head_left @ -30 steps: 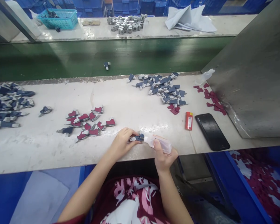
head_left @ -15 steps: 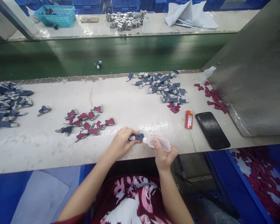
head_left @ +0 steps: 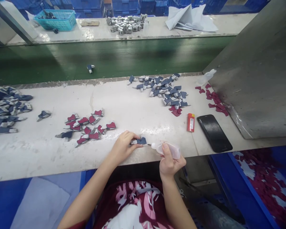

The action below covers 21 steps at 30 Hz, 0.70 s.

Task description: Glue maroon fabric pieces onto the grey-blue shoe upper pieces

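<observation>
Between thumb and fingers, my left hand pinches a small dark blue and grey plastic part close above the worktable. My right hand is closed around a clear squeeze bottle lying nearly level. Its thin tip points left at the part, a small gap away. Left of my hands is a loose group of similar parts with red pieces on top. Farther back to the right lies a heap of blue and grey parts, with a few red pieces at its near edge.
A red lighter and a black phone lie to the right, near loose red pieces and another clear bottle. A metal panel bounds the right side. Behind runs a green conveyor belt carrying one part.
My right hand has drawn the bottle back to the right, its tip now apart from the blue part. On the belt, the single part has shifted left.
</observation>
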Tool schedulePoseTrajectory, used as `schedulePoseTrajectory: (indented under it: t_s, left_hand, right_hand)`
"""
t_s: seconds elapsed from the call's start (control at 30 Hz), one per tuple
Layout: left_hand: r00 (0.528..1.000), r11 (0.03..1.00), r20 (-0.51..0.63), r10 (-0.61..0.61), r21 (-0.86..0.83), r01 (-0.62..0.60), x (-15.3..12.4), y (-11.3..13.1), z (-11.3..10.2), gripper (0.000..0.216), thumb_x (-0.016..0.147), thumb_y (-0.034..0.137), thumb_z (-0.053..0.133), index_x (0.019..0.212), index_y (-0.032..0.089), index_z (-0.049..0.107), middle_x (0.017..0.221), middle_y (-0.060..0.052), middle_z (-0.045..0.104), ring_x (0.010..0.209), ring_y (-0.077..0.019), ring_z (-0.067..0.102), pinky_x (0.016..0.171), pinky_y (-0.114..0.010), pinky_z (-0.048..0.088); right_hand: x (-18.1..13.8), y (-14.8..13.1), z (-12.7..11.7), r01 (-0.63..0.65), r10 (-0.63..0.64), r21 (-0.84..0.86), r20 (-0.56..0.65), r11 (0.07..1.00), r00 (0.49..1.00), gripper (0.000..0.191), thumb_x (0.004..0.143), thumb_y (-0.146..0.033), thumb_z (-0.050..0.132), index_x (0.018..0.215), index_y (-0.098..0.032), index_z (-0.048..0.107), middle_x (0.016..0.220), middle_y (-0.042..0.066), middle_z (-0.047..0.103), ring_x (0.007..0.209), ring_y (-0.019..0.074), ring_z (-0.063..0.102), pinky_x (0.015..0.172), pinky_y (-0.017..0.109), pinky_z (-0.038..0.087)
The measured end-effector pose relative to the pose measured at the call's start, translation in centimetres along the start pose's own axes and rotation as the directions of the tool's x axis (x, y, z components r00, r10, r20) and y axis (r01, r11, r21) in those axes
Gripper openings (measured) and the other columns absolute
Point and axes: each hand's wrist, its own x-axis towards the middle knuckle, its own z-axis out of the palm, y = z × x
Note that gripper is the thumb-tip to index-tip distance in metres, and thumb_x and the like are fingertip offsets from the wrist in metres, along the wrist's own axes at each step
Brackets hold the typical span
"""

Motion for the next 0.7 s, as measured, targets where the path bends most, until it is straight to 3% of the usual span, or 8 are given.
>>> schedulePoseTrajectory:
  t_s: [0.27, 0.37, 0.47, 0.53, 0.7]
  left_hand:
    - [0.999, 0.999, 0.001, -0.040, 0.002, 0.040, 0.0, 0.1, -0.1, 0.017, 0.084, 0.022, 0.078, 0.095, 0.018, 0.065, 0.091, -0.005, 0.071, 0.086, -0.0223, 0.064, 0.076, -0.032, 0.049]
    - [0.999, 0.999, -0.004, -0.044, -0.011, 0.044, -0.1, 0.1, -0.2, 0.017, 0.083, 0.021, 0.078, 0.095, 0.018, 0.066, 0.091, -0.004, 0.071, 0.086, -0.0219, 0.064, 0.077, -0.031, 0.049]
    - [0.999, 0.999, -0.003, -0.044, -0.004, 0.044, 0.0, 0.1, -0.2, 0.017, 0.083, 0.021, 0.078, 0.094, 0.018, 0.066, 0.090, -0.004, 0.071, 0.086, -0.0220, 0.065, 0.076, -0.031, 0.048]
    - [0.999, 0.999, 0.000, -0.044, 0.005, 0.044, 0.0, 0.1, -0.1, 0.018, 0.083, 0.021, 0.078, 0.094, 0.018, 0.065, 0.090, -0.004, 0.071, 0.085, -0.0222, 0.065, 0.075, -0.031, 0.048]
    - [0.999, 0.999, -0.010, -0.036, 0.008, 0.036, 0.0, 0.1, -0.1, 0.018, 0.083, 0.021, 0.079, 0.093, 0.018, 0.064, 0.088, -0.003, 0.071, 0.084, -0.0215, 0.064, 0.074, -0.031, 0.049]
  right_hand:
    - [1.2, -0.7, -0.4, -0.054, 0.068, 0.215, -0.058, 0.975, 0.996, 0.030, 0.076, -0.040, 0.078, 0.087, -0.014, 0.069, 0.075, 0.006, 0.071, 0.061, 0.0235, 0.070, 0.056, 0.036, 0.057]
    - [3.0, -1.3, -0.5, -0.058, 0.045, 0.293, 0.051, 0.954, 0.998, 0.034, 0.073, -0.035, 0.080, 0.096, -0.019, 0.061, 0.083, 0.003, 0.073, 0.079, 0.0262, 0.075, 0.079, 0.045, 0.060]
    - [4.9, -1.8, 0.2, -0.035, -0.006, 0.217, 0.184, 0.975, 0.983, 0.051, 0.069, -0.031, 0.084, 0.111, -0.022, 0.057, 0.105, 0.009, 0.074, 0.107, 0.0283, 0.071, 0.097, 0.048, 0.053]
    - [5.8, -1.8, 1.1, -0.029, -0.007, 0.129, 0.266, 0.991, 0.964, 0.055, 0.069, -0.033, 0.084, 0.117, -0.020, 0.060, 0.114, 0.013, 0.073, 0.112, 0.0289, 0.068, 0.097, 0.047, 0.053]
    - [6.8, -1.0, 2.6, -0.037, 0.009, 0.050, 0.470, 0.998, 0.883, 0.043, 0.075, -0.038, 0.080, 0.112, -0.021, 0.068, 0.120, 0.012, 0.072, 0.106, 0.0257, 0.070, 0.095, 0.044, 0.055]
